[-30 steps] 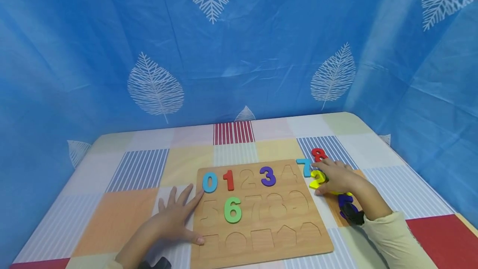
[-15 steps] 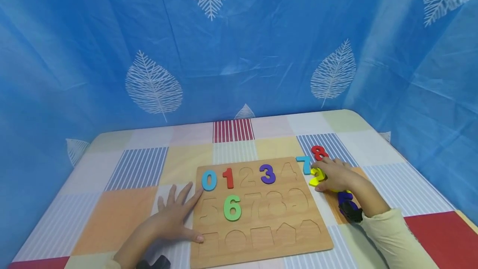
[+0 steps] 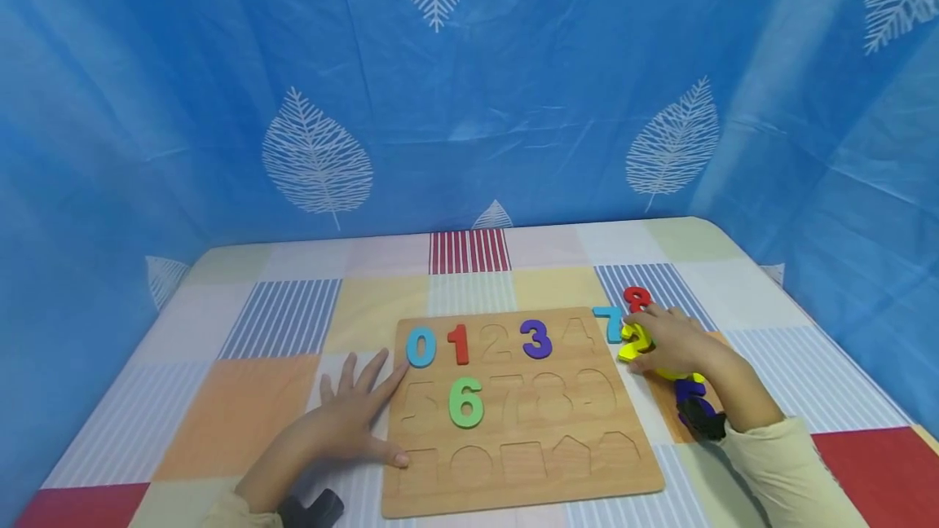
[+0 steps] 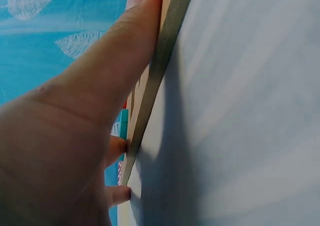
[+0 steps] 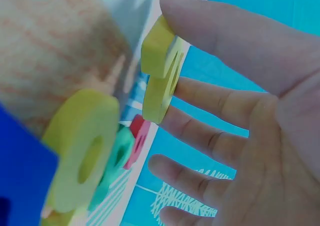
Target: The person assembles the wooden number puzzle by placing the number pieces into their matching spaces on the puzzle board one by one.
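Note:
At the right of the board, my right hand pinches a yellow number 2 by its ends between thumb and fingertips. The right wrist view shows this yellow 2 standing on edge, the little and ring fingers free of it. My left hand lies spread at the left edge of the wooden number board, thumb and index fingertip touching it. Set on the board are a blue 0, a red 1, a purple 3 and a green 6.
Near my right hand lie a light-blue 7, a red 8 and a dark-blue 5, partly hidden by the wrist strap. A yellow piece with a hole lies under the hand. A blue curtain hangs behind the table.
The head view has shifted a little. My left hand stays at the board's edge, and my right hand stays at the yellow 2.

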Motion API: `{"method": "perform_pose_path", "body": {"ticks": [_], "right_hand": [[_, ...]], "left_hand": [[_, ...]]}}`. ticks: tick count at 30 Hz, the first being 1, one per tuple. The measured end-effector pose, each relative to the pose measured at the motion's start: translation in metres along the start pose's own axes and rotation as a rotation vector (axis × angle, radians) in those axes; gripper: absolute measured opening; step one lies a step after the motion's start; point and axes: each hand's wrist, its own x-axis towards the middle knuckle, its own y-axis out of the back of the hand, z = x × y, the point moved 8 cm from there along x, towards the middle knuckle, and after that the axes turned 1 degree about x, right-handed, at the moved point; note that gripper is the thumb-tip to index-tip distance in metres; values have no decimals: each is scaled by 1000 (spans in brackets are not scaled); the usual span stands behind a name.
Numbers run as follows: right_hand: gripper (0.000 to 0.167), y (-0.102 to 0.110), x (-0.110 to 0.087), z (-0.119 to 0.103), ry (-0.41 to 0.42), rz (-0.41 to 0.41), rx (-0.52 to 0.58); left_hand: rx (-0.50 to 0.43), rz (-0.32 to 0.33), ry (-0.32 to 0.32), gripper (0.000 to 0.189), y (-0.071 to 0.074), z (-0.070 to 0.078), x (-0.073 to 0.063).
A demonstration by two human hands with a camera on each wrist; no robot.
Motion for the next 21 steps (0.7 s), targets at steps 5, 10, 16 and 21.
{"method": "perform_pose_path", "body": {"ticks": [5, 10, 16, 21], "right_hand": [[69, 8, 7, -12, 20, 12, 10], [67, 18, 17, -41, 97, 31, -1], [62, 22, 33, -86, 175, 49, -19], [60, 18, 44, -122, 221, 20, -34]], "left_hand": [[-5, 6, -12, 114, -1, -1, 0], [-8, 3, -12, 114, -1, 0, 1], [-10, -6, -5, 114, 1, 1, 0], [-3, -3, -11, 114, 2, 0, -1]]}}
